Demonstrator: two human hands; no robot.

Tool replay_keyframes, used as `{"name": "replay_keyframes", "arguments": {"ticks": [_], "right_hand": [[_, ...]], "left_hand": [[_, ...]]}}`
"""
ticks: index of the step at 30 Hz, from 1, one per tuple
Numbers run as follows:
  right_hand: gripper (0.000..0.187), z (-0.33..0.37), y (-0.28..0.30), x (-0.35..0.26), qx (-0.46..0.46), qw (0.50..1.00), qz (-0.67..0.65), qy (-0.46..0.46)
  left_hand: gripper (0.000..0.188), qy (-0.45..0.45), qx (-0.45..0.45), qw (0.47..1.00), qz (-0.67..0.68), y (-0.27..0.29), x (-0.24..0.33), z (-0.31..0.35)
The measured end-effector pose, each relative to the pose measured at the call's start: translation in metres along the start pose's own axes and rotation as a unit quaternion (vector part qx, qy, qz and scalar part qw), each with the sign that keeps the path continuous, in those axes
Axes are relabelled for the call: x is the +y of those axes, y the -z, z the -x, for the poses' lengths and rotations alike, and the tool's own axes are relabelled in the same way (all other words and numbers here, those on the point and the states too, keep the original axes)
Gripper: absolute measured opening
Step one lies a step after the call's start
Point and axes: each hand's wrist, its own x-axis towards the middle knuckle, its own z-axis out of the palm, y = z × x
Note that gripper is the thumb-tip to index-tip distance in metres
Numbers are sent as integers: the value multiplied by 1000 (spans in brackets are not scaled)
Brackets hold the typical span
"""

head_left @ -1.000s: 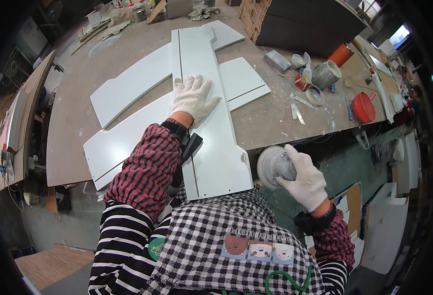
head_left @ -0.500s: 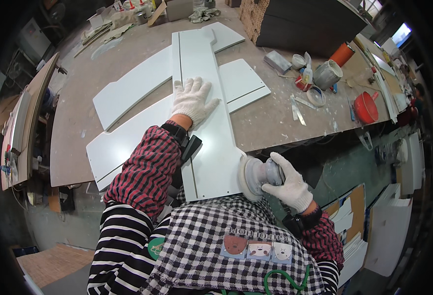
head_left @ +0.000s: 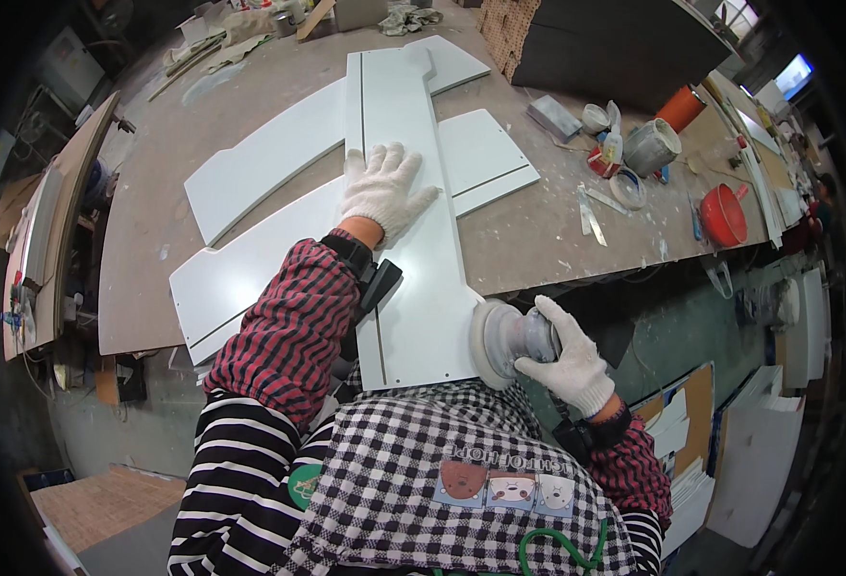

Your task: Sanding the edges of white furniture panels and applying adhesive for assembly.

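The long white panel [head_left: 405, 206] is a rigid, flat board, probably painted fibreboard: stiff along its length, light enough to slide under a push, and smooth enough to skate on the boards beneath unless it is pressed down. Its faces mark easily, so the safest hold is a flat palm on the broad face or a grip along the long edges, away from the thin notched end. It lies lengthwise away from the person, crossing over other white panels [head_left: 267, 158] on the brown workbench [head_left: 154, 221], its near end overhanging the bench edge. A narrow groove runs down its left side, and the far end is cut in a stepped shape.

The left hand [head_left: 382, 189], in a white knit glove, lies spread flat on the middle of the panel, fingers splayed, gripping nothing, just pressing. The right hand [head_left: 567, 357], gloved likewise, is closed around the body of a round orbital sander [head_left: 501, 338], whose disc sits against the panel's near right edge.

Further right on the bench stand a grey paint can [head_left: 650, 146], small tubs, a putty knife [head_left: 586, 215] and a red funnel-like bowl [head_left: 723, 213]. Stacked boards lean below the bench at right [head_left: 759, 461], and a plank rests at the left [head_left: 44, 250].
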Motion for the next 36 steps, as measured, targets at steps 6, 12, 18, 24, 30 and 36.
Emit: {"name": "replay_keyframes", "arguments": {"ticks": [6, 12, 18, 24, 30, 36], "right_hand": [[86, 14, 21, -5, -5, 995, 96, -12], [68, 6, 26, -57, -116, 975, 192, 6], [63, -37, 16, -73, -113, 961, 240, 73], [63, -70, 7, -66, -16, 961, 259, 97], [66, -59, 7, -77, -68, 964, 247, 75], [63, -41, 12, -71, -80, 965, 238, 77]], "left_hand": [[63, 0, -27, 1000, 5, 11, 2, 1], [61, -3, -1, 1000, -1, 7, -2, 4], [63, -3, 3, 1000, 2, 1, -2, 2], [69, 9, -55, 998, 0, 10, 3, -1], [67, 10, -47, 999, 9, 6, -1, 1], [63, -2, 5, 1000, 13, 3, -2, 1]]}}
